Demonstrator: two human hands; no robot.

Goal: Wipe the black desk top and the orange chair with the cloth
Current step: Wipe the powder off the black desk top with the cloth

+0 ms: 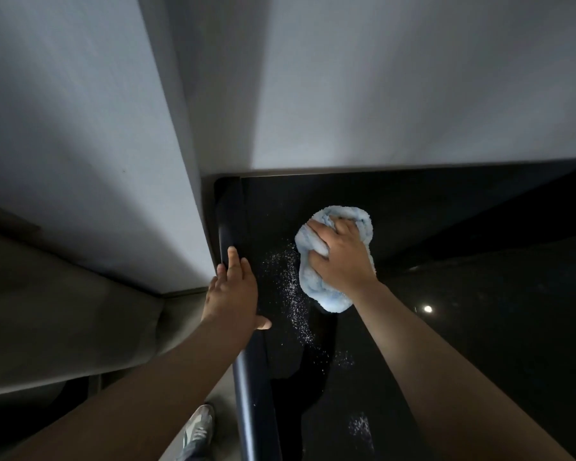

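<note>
The glossy black desk top fills the lower right of the head view, with its rounded left edge running down the middle. A bunched light blue cloth lies on it near the back left corner. My right hand grips the cloth from above, fingers curled into its folds, pressing it onto the desk. My left hand rests flat on the desk's left edge, fingers straight. White specks are scattered on the black surface between my two hands. The orange chair is not in view.
Grey walls meet in a corner right behind the desk. A grey upholstered piece sits low at the left. My shoe shows on the floor beside the desk's edge. A ceiling light's reflection glints on the desk.
</note>
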